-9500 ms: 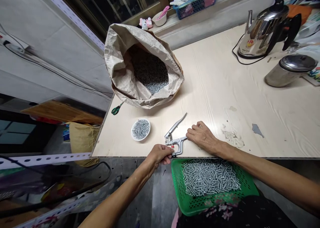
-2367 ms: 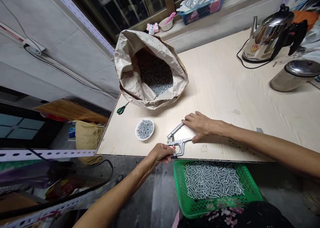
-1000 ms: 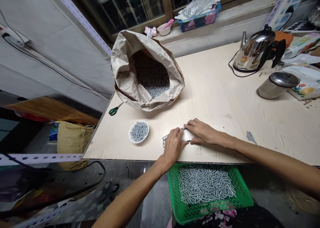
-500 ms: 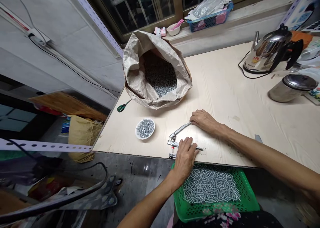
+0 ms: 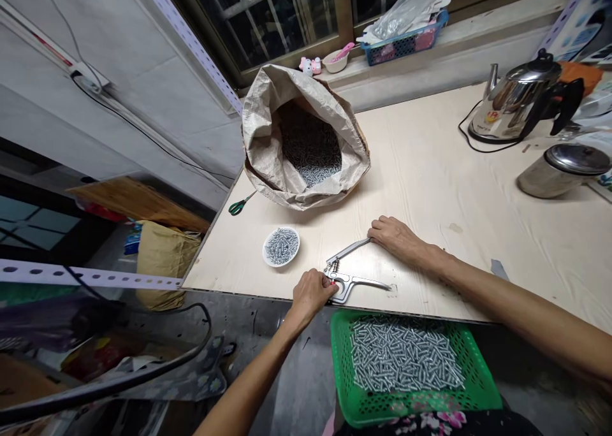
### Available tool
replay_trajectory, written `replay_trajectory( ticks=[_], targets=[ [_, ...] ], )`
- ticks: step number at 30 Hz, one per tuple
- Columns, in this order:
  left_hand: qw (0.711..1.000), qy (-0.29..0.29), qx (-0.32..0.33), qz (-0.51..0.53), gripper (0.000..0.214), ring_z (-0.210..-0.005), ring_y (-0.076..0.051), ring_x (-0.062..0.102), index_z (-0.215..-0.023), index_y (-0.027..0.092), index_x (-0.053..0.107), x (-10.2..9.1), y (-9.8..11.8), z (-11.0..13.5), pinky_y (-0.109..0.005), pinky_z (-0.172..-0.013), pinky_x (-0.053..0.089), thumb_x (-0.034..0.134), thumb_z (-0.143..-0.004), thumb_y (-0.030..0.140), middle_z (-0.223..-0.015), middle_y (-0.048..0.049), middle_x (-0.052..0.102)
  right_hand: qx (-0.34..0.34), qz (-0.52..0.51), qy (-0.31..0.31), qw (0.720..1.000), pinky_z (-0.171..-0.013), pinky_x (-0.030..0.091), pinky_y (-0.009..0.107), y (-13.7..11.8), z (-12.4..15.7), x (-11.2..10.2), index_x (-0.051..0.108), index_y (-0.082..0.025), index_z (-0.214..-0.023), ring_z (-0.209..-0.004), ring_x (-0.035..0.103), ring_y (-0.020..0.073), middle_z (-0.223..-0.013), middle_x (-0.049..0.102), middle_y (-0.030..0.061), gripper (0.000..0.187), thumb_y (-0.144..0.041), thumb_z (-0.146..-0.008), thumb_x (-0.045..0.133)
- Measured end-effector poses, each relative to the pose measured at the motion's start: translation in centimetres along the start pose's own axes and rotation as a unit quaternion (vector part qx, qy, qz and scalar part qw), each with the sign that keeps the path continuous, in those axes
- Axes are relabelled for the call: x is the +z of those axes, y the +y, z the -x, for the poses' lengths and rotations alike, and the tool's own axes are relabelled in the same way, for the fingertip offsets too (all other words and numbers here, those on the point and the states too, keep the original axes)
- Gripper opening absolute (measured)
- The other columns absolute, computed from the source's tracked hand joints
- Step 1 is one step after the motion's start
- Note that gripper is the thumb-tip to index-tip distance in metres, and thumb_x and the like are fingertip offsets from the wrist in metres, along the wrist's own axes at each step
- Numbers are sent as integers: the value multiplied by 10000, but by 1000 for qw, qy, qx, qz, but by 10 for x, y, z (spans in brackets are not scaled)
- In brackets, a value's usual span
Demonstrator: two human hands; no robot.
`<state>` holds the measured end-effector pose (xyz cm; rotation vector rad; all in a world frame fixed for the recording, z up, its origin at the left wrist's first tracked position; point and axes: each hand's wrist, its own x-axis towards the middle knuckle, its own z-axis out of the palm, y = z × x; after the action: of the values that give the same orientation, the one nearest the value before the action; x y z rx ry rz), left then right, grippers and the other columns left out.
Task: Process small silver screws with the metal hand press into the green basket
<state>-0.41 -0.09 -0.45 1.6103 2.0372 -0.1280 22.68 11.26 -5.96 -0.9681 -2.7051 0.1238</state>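
Fingers of the left hand (image 5: 312, 292) are bunched at the front of the pliers (image 5: 352, 280), their exact hold hidden; the upper handle (image 5: 350, 249) is pinched at its tip by the right hand (image 5: 394, 238). Handles spread, the tool is laid near the edge of the table (image 5: 421, 174).

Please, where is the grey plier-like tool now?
The grey tool lies just right of centre in the head view, near the table's front edge, between the left hand and right hand.

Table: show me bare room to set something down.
A wide bare patch between sack and kettle; a smaller one left of the bowl, in front of the scissors. Crowded: around the pliers, left hand and right hand, and by the jar.
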Motion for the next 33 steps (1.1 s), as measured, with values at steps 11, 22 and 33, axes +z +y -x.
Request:
replay_trajectory(
  ticks=[11,22,33],
  targets=[
    [955,133,245,-102,93,-805,-191,578,-842,206,678,-14,36,71,-278,-642,434,612,-841,271,-880,-41,650,-8,-28,7,1000,-663,292,299,-3,2,-2,540,-195,-775,-761,453,176,-803,565,39,219,-129,-937,409],
    [963,235,14,-129,216,-1032,-198,540,-1004,225,670,-69,-51,-49,-264,-736,419,474,-918,249,-1014,-58,627,-6,-45,25,999,-676,328,301,-5,4,0,560,-195,-783,-767,470,181,-805,565,44,244,-107,-929,385],
    [951,241,76,-176,208,-996,-229,535,-874,166,631,-66,-48,-55,-301,-780,448,427,-885,130,-964,-115,606,-8,-51,48,998,-667,351,302,-7,4,0,564,-192,-776,-749,472,184,-781,562,48,260,-134,-940,371]
  ],
)
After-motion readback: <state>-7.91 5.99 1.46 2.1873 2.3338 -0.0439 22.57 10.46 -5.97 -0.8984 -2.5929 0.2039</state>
